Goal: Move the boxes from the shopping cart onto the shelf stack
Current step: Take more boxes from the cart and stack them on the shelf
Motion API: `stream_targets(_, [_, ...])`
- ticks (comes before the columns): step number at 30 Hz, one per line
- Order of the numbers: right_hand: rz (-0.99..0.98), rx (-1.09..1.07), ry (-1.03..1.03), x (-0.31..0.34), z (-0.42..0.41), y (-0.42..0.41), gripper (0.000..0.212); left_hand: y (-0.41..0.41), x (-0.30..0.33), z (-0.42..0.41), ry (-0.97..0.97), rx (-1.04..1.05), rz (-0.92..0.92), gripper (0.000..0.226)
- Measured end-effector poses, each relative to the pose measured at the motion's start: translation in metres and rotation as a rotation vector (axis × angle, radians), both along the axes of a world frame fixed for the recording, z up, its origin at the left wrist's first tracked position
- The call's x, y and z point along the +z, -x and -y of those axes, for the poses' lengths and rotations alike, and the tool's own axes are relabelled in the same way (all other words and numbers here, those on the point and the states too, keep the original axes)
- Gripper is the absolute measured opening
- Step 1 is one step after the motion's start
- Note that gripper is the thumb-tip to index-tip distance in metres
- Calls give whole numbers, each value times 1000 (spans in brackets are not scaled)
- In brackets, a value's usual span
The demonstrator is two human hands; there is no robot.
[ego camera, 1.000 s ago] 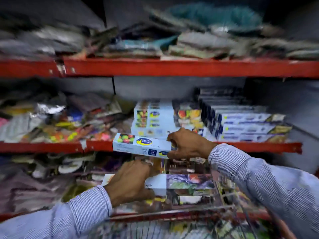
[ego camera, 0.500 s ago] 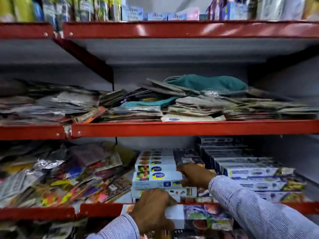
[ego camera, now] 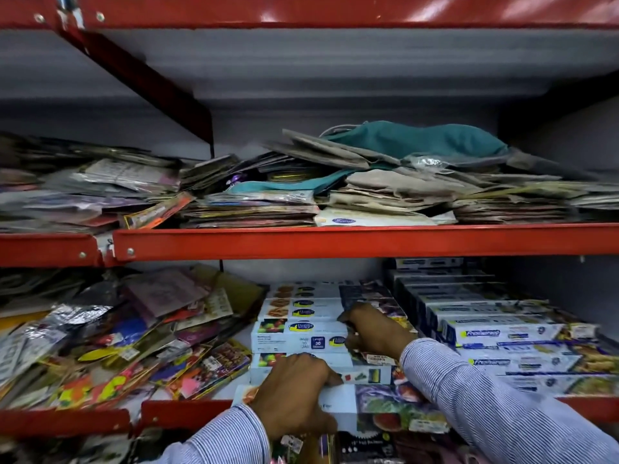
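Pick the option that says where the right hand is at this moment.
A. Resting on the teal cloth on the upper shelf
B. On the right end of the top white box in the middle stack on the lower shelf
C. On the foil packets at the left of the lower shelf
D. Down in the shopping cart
B: the right hand grips the right end of the top white box in the middle stack, while the left hand is on a lower box.

Shelf rails (ego camera: 335,242) glossy red painted metal. Boxes (ego camera: 298,339) printed cardboard, slight sheen. Packets (ego camera: 110,346) shiny plastic and crinkled foil. Teal bundle (ego camera: 418,140) matt cloth. Sleeves (ego camera: 495,406) fine-striped woven cloth.
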State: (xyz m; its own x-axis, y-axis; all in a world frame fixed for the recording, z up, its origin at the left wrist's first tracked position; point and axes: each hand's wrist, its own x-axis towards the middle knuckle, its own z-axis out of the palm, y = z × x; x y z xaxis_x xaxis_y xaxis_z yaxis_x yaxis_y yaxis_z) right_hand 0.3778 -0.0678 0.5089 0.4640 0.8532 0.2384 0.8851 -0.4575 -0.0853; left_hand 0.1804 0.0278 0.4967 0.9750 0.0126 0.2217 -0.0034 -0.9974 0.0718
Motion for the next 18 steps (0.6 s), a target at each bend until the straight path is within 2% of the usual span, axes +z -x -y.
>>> stream_targets(9, [93,-83,-60,-3,1,0,8,-5,1,-4,-28,4,89,65])
stream_targets(12, [61,-97,-98,-2,2,-5,6,-8,8,-7,-37,12,105,63])
stream_targets(18, [-144,-49,-103,15,7,-11,12,-27,22,-22,-32,35,145,59])
